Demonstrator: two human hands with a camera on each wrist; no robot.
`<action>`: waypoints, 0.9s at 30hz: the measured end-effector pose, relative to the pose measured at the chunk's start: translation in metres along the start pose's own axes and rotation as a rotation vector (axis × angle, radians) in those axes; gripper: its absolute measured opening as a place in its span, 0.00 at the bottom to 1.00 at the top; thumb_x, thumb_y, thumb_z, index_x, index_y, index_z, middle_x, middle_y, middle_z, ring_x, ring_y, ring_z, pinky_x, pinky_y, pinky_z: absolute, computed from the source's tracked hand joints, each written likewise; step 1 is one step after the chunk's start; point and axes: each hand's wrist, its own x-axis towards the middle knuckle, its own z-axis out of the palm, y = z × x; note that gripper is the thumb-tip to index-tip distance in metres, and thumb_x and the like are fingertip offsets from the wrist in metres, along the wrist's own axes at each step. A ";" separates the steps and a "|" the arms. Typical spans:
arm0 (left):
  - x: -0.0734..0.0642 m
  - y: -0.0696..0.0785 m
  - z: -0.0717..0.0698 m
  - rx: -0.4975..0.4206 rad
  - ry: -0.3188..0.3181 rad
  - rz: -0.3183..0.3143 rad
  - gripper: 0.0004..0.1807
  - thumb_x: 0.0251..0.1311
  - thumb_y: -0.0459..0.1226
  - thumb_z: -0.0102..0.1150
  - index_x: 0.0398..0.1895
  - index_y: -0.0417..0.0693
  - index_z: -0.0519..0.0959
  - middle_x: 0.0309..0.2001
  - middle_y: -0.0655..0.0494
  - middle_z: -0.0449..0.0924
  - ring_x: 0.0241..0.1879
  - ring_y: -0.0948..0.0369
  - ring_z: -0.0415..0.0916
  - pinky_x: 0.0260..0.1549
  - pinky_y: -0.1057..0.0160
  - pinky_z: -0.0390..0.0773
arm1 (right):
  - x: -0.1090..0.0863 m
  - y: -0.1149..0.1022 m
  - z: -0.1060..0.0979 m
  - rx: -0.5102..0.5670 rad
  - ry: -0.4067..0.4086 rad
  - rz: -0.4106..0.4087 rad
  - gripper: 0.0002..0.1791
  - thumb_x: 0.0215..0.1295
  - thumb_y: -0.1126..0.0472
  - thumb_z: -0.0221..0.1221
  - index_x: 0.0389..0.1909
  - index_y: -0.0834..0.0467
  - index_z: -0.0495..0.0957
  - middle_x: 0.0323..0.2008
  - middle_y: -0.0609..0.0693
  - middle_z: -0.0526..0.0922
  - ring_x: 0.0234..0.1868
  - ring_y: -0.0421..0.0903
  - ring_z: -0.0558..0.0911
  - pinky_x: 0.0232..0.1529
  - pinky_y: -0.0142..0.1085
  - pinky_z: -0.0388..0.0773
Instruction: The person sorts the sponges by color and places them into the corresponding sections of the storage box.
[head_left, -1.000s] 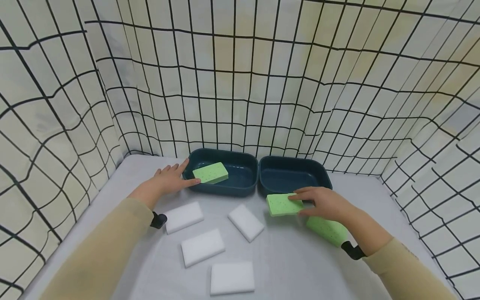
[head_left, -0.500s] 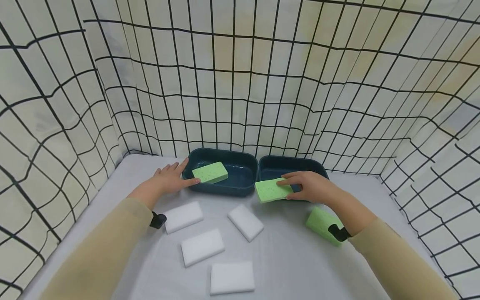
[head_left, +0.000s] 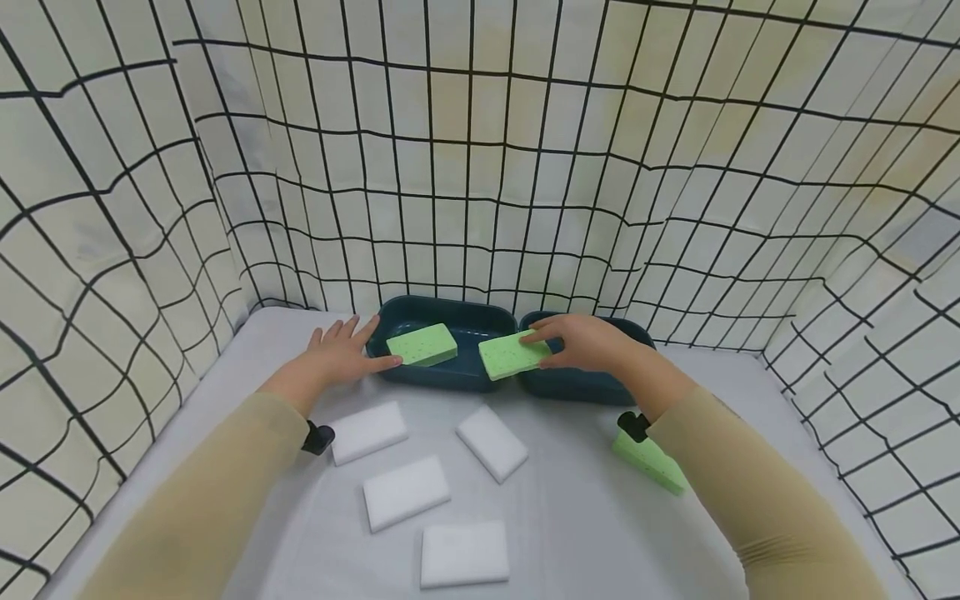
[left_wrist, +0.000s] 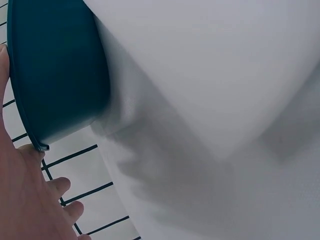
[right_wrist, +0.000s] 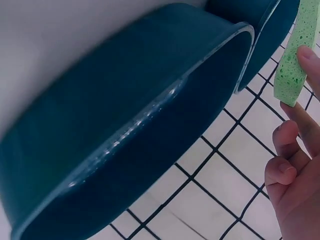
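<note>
My right hand (head_left: 588, 343) pinches a green speckled sponge (head_left: 512, 355) between thumb and fingers. That sponge hangs over the right end of the left dark teal bin (head_left: 442, 382), near where the two bins meet. Another green sponge (head_left: 422, 345) lies in the left part of the same bin. With fingers spread, my left hand (head_left: 330, 360) touches the left bin's rim at its left end; the left wrist view shows thumb and forefinger at the bin's edge (left_wrist: 55, 75). The right teal bin (right_wrist: 150, 120) is partly covered by my right hand in the head view.
Several white rectangular sponges (head_left: 406, 493) lie on the white tabletop (head_left: 570, 517) in front of the bins. A further green sponge (head_left: 649, 462) lies at the right, partly hidden by my right forearm. Black wire mesh (head_left: 465, 167) stands behind and at both sides.
My right hand has carried the green sponge left and farther back, from in front of the right bin to above the left bin. My left hand stays at the rim.
</note>
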 end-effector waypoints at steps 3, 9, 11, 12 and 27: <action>-0.002 0.000 0.000 0.001 0.004 0.001 0.63 0.53 0.79 0.40 0.81 0.49 0.38 0.78 0.34 0.33 0.74 0.32 0.31 0.67 0.30 0.28 | 0.010 -0.001 -0.001 0.009 -0.012 -0.009 0.29 0.64 0.47 0.67 0.66 0.37 0.74 0.71 0.46 0.68 0.71 0.53 0.67 0.64 0.52 0.70; -0.004 0.001 -0.001 0.002 0.016 0.004 0.62 0.55 0.78 0.41 0.81 0.49 0.38 0.78 0.34 0.34 0.74 0.32 0.32 0.67 0.30 0.29 | 0.028 -0.005 -0.002 0.001 -0.024 -0.013 0.28 0.64 0.50 0.66 0.66 0.39 0.75 0.71 0.47 0.68 0.71 0.53 0.66 0.66 0.53 0.67; -0.004 0.002 -0.001 0.004 0.017 0.003 0.61 0.55 0.77 0.41 0.81 0.49 0.39 0.78 0.34 0.34 0.74 0.32 0.32 0.67 0.30 0.29 | 0.035 -0.007 -0.002 -0.045 -0.037 -0.009 0.27 0.65 0.49 0.66 0.66 0.38 0.75 0.71 0.47 0.68 0.71 0.54 0.66 0.65 0.54 0.68; -0.004 0.002 -0.001 0.005 0.019 0.004 0.61 0.55 0.77 0.41 0.81 0.49 0.39 0.78 0.34 0.35 0.74 0.32 0.32 0.67 0.30 0.29 | 0.039 -0.008 -0.002 -0.067 -0.045 -0.008 0.27 0.65 0.49 0.65 0.66 0.37 0.75 0.71 0.46 0.68 0.71 0.53 0.66 0.64 0.54 0.69; -0.002 -0.002 0.001 0.000 0.017 -0.007 0.62 0.54 0.78 0.41 0.81 0.51 0.38 0.78 0.35 0.34 0.75 0.33 0.31 0.68 0.32 0.28 | 0.086 -0.040 -0.002 -0.170 -0.234 -0.040 0.25 0.68 0.48 0.63 0.65 0.36 0.75 0.70 0.44 0.69 0.72 0.50 0.64 0.69 0.50 0.63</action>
